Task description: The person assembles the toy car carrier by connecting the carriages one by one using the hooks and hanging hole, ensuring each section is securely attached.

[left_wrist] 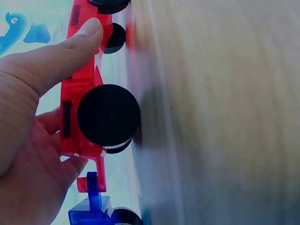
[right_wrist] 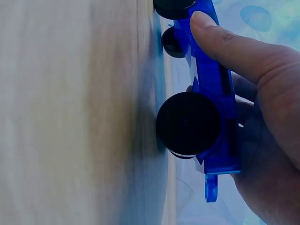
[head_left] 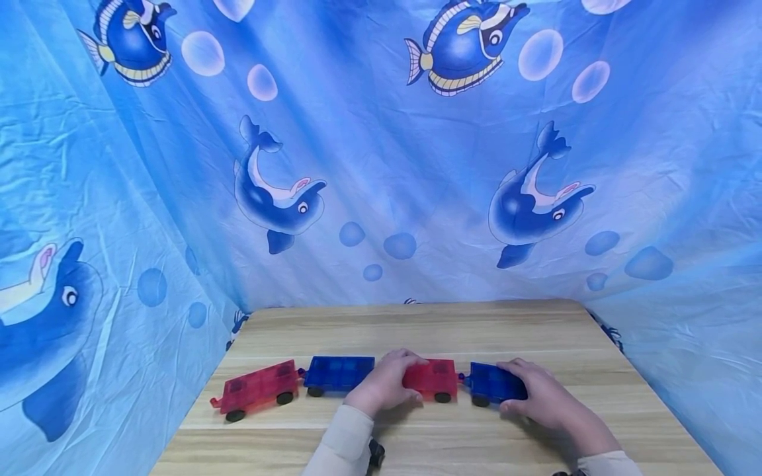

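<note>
1. Your left fingers (left_wrist: 65,49) are clamped on the red car (head_left: 430,378): in the left wrist view the thumb lies along its side and the other fingers curl behind it.
2. Your right fingers (right_wrist: 225,42) are clamped on the blue car (head_left: 494,383) in the same way, thumb along the near side, the rest wrapped behind the body.
3. Your left hand (head_left: 383,383) sits on the left end of the red car, and your right hand (head_left: 544,396) covers the right end of the blue car.
4. Both cars stand on their black wheels on the wooden surface (head_left: 417,324), near its front middle.
5. The red car's hitch and the blue car's hitch meet between your hands; in the left wrist view the red hook (left_wrist: 96,171) overlaps the blue one (left_wrist: 93,192).
6. Left of your left hand stands a second blue car (head_left: 338,373), with its right end hidden under your hand, so you cannot tell whether it touches the red car.
7. Further left a second red car (head_left: 256,389) sits slightly askew, its right end just beside the second blue car's left end.
8. All four cars form a rough line across the surface.
9. A blue cloth (head_left: 381,165) printed with dolphins, fish and bubbles hangs behind and around the surface.
10. Pale sleeves cover both your wrists.
</note>
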`<control>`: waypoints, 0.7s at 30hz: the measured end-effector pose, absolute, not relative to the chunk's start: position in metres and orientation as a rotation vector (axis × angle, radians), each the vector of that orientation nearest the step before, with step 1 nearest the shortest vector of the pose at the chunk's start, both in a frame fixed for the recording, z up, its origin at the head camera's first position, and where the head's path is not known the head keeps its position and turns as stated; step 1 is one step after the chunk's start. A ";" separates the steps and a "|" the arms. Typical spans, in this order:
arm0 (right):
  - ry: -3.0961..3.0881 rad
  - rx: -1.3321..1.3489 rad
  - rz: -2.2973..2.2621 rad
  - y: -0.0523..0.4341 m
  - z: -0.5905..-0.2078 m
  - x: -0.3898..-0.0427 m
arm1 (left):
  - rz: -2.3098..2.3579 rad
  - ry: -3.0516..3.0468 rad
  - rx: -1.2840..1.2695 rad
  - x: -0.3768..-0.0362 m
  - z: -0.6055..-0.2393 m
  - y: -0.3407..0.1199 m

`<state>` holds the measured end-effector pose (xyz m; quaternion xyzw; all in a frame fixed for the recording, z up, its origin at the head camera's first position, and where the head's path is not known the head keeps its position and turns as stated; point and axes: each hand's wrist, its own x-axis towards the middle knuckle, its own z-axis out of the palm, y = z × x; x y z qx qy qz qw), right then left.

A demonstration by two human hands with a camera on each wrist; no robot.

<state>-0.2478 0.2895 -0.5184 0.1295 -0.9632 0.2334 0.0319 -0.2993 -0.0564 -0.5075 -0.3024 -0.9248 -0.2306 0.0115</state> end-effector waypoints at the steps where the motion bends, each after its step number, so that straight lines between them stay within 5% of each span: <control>1: -2.970 0.405 0.715 0.290 -0.518 -0.248 | -0.721 -2.885 -0.947 -0.300 -0.508 -0.057; 21: -2.993 0.423 0.697 0.297 -0.516 -0.251 | -0.710 -2.916 -0.908 -0.308 -0.501 -0.140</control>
